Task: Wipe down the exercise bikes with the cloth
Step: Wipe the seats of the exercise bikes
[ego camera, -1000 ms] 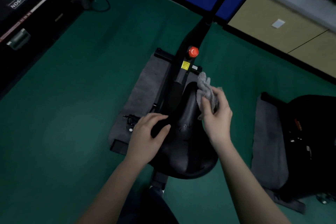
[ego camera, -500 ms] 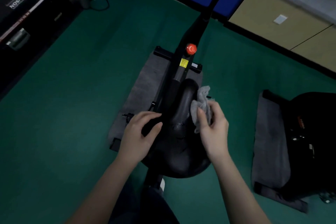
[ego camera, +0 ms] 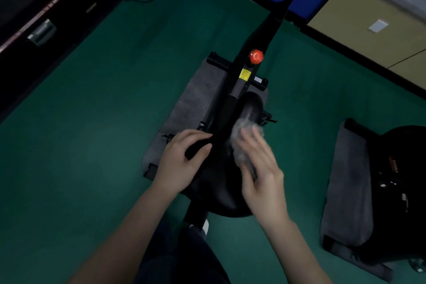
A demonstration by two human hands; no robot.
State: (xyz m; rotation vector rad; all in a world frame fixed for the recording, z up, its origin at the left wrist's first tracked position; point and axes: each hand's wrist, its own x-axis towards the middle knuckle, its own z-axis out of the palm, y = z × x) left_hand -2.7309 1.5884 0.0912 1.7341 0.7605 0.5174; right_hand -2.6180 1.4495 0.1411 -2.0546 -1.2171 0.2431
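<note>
The saddle (ego camera: 221,182) is steadied at its left edge by the left hand (ego camera: 182,163), fingers curled over it. The cloth (ego camera: 241,143) is pressed mid-saddle under the blurred right hand (ego camera: 260,168); its finger state cannot be told. A loosely held cloth could be dropped to the floor (ego camera: 92,145).

The left hand (ego camera: 182,163) grips the left side of the black saddle (ego camera: 221,191) of the exercise bike (ego camera: 244,80), thumb on top. The right hand (ego camera: 260,168) is motion-blurred and presses a grey cloth (ego camera: 242,138) against the saddle's narrow front section. A red knob (ego camera: 256,56) and a yellow label (ego camera: 244,74) sit on the frame ahead of the saddle. The bike stands on a grey mat (ego camera: 196,101) on green flooring (ego camera: 92,145). A second black machine (ego camera: 398,191) on another mat stands to the right.
</note>
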